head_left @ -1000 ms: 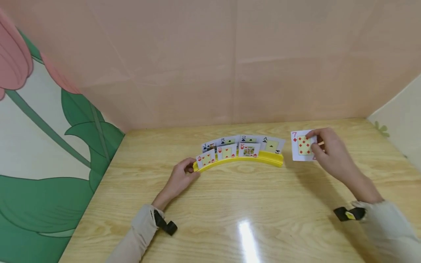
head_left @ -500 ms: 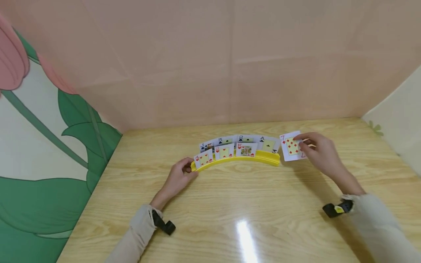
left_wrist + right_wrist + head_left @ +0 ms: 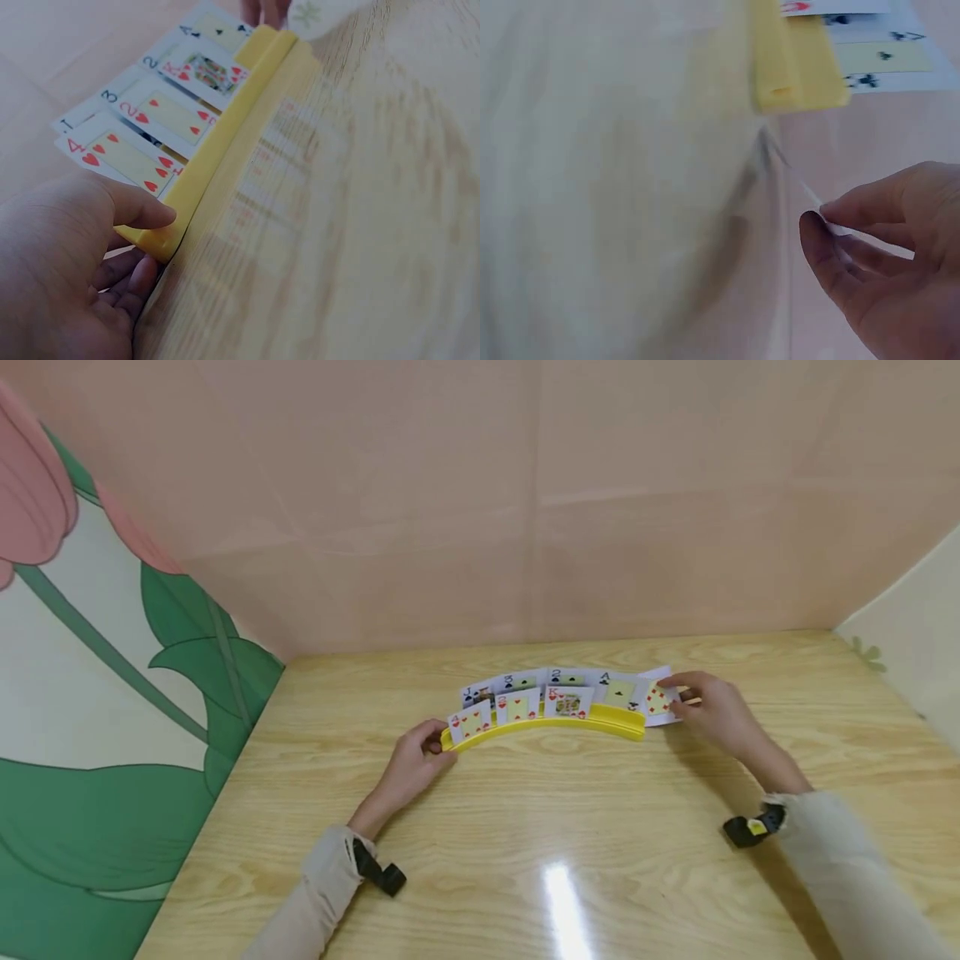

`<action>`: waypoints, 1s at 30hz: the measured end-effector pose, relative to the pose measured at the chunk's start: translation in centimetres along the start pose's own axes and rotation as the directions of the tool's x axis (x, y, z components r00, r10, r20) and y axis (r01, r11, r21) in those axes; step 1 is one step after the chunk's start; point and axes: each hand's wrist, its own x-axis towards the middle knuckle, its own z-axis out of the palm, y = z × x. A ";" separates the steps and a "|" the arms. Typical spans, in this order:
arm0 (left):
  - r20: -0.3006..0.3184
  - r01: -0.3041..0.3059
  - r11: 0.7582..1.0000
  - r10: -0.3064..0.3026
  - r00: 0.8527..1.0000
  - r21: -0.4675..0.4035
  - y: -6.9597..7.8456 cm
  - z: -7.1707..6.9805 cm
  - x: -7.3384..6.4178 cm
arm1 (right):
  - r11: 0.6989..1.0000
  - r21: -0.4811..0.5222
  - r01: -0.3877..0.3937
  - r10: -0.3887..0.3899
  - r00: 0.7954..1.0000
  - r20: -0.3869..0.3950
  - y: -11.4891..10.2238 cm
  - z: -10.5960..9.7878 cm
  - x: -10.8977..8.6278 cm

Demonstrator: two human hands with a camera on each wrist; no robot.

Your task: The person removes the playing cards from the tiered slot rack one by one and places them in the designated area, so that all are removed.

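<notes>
Gripping the yellow rack at nine o'clock, the left hand probably steadies it; the right hand, at three, pinches a diamond card.

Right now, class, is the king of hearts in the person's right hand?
No: the king of hearts stands in the yellow rack, while the right hand pinches a diamond card.

Yellow card rack, red-diamond white card, pale wood-grained table.
</notes>
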 end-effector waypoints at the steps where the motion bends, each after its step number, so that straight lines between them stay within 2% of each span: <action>1: -0.001 -0.001 1.000 0.001 1.000 0.000 0.0 0.0 0.0 | 1.000 -0.011 0.000 0.001 1.000 0.012 0.1 0.1 -0.1; 6: -0.008 -0.007 1.000 0.007 1.000 0.001 0.0 0.0 -0.1 | 0.999 -0.045 -0.019 0.023 0.996 0.086 0.4 0.2 -0.2; 9: -0.009 -0.014 1.000 0.014 1.000 0.000 0.0 0.0 -0.2 | 0.998 -0.056 0.019 -0.013 0.994 0.105 0.5 0.2 -0.2; 14: -0.009 -0.015 1.000 0.015 1.000 -0.006 0.2 -0.1 -0.2 | 0.994 -0.058 0.097 -0.092 0.992 0.091 0.5 0.3 -0.1; 22: -0.002 -0.002 1.000 0.002 1.000 -0.013 0.3 -0.1 -0.1 | 0.986 -0.130 0.108 -0.099 0.992 0.078 1.4 -0.1 -0.1; 30: 0.004 0.006 1.000 -0.006 1.000 -0.003 0.2 -0.1 -0.1 | 0.987 -0.133 0.088 -0.074 0.992 0.107 0.9 -0.1 -0.4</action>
